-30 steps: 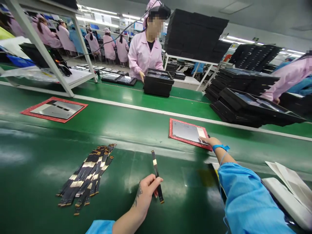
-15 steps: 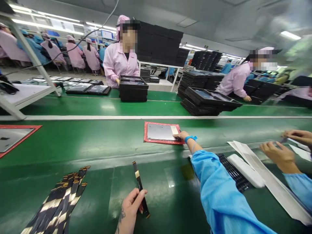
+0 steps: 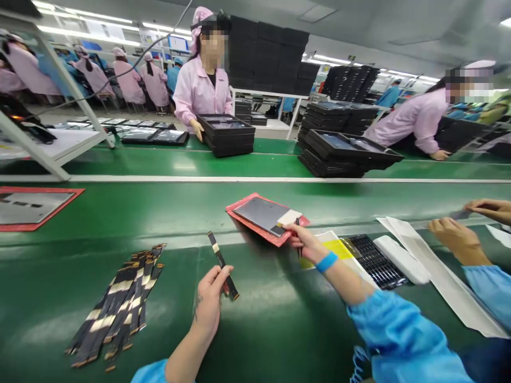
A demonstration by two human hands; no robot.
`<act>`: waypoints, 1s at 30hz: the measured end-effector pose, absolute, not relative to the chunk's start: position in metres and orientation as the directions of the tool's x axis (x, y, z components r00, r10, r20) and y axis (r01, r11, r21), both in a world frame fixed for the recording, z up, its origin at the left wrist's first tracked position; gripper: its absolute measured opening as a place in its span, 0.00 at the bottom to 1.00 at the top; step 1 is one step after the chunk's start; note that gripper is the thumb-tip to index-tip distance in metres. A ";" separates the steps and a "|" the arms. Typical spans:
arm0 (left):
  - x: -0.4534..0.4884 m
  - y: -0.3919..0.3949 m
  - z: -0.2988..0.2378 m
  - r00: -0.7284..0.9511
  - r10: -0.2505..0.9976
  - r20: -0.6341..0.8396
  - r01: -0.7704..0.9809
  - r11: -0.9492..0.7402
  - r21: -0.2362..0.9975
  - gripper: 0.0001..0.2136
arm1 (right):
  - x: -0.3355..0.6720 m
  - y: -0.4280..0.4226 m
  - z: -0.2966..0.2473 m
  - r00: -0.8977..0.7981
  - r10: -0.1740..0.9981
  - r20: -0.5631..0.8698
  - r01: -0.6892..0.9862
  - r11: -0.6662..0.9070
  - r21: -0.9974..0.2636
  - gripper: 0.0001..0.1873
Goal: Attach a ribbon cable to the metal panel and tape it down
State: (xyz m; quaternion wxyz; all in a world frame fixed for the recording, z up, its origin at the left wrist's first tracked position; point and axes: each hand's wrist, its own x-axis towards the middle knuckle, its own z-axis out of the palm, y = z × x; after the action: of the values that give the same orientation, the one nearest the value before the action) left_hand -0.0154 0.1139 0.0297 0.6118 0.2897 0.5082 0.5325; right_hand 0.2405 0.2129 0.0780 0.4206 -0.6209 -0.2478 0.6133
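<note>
My left hand (image 3: 209,303) pinches a thin black flex cable strip (image 3: 221,261) with gold contacts, held upright over the dark green bench. My right hand (image 3: 305,242) grips the near corner of a red-framed tray (image 3: 249,221) carrying a grey panel (image 3: 261,213), and lifts it tilted off the green conveyor belt (image 3: 159,205). A blue wrist strap (image 3: 326,261) circles my right wrist. To the left of my left hand lies a pile of several similar flex cable strips (image 3: 115,303).
Another red-framed tray (image 3: 59,205) with a panel lies on the belt at far left. A yellow sheet (image 3: 337,247), a black grid tray (image 3: 369,258) and white papers (image 3: 431,271) lie at right, where another person's hands (image 3: 453,236) work. Black tray stacks (image 3: 343,154) and workers in pink stand across the belt.
My right hand has taken hold of the red-framed tray and pulled it off the belt toward me, tilting it. My left hand keeps holding the strip.
</note>
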 end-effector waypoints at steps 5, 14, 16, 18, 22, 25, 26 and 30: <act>-0.028 0.120 0.038 -0.215 0.946 -0.241 -0.407 0.138 0.903 0.21 | 0.177 0.102 0.048 0.040 0.785 -0.618 -0.357 -0.566 -0.743 0.18; -0.026 0.120 0.042 -0.196 0.956 -0.217 -0.418 0.118 0.901 0.19 | 0.147 -0.004 0.025 -0.186 0.667 -0.722 -0.365 -0.729 -0.579 0.29; -0.024 0.119 0.042 -0.176 0.958 -0.227 -0.418 0.136 0.898 0.20 | 0.151 -0.011 0.026 -0.256 0.637 -0.727 -0.251 -0.770 -0.587 0.29; -0.021 0.118 0.039 -0.155 0.959 -0.237 -0.415 0.155 0.897 0.20 | 0.156 -0.016 0.030 -0.301 0.606 -0.736 -0.156 -0.793 -0.589 0.27; -0.014 0.114 0.033 -0.091 0.966 -0.243 -0.379 0.192 0.905 0.18 | 0.169 -0.016 0.040 -0.347 0.570 -0.745 -0.017 -0.798 -0.603 0.26; -0.009 0.109 0.032 -0.002 0.968 -0.252 -0.320 0.239 0.917 0.17 | 0.179 0.003 0.050 -0.282 0.666 -0.691 0.079 -0.702 -0.708 0.30; -0.007 0.107 0.033 0.034 0.966 -0.257 -0.297 0.255 0.920 0.17 | 0.181 0.014 0.053 -0.226 0.729 -0.647 0.112 -0.640 -0.760 0.30; -0.001 0.100 0.038 0.170 0.947 -0.273 -0.209 0.305 0.929 0.18 | 0.175 0.061 0.060 -0.180 0.887 -0.425 0.237 -0.380 -0.894 0.25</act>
State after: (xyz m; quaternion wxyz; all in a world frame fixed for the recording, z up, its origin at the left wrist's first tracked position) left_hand -0.0012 0.0996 0.0380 0.6569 0.3921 0.4702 0.4401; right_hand 0.1751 0.0613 0.0598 0.2730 -0.5792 -0.4852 0.5954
